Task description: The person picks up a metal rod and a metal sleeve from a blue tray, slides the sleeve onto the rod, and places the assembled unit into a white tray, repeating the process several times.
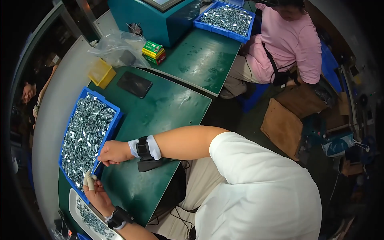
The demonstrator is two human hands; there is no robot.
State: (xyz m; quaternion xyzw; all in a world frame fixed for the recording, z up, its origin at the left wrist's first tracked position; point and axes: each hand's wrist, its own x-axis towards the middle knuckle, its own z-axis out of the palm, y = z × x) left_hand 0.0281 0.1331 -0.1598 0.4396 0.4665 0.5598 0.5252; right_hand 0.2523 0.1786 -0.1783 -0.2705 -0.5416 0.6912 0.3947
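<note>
My right hand (114, 153) is closed in a fist over the near edge of a blue tray (116, 120). Something thin seems to stick out at its fingertips, too small to name. Just below it, my left hand (96, 194) has its fingers bent together, with pale finger cots (90, 182) on some of them. What it pinches, if anything, I cannot make out. The blue tray is full of small shiny metal parts (86, 138). Beside my left wrist lies a white tray (73, 204) with more such metal parts (94, 220).
On the green table (160, 108) lie a black phone (135, 84), a yellow bin (101, 74), small boxes (153, 52) and a clear plastic bag (116, 46). Farther off are a teal machine (160, 24) and another full blue tray (226, 31). A co-worker in pink (288, 44) sits at right.
</note>
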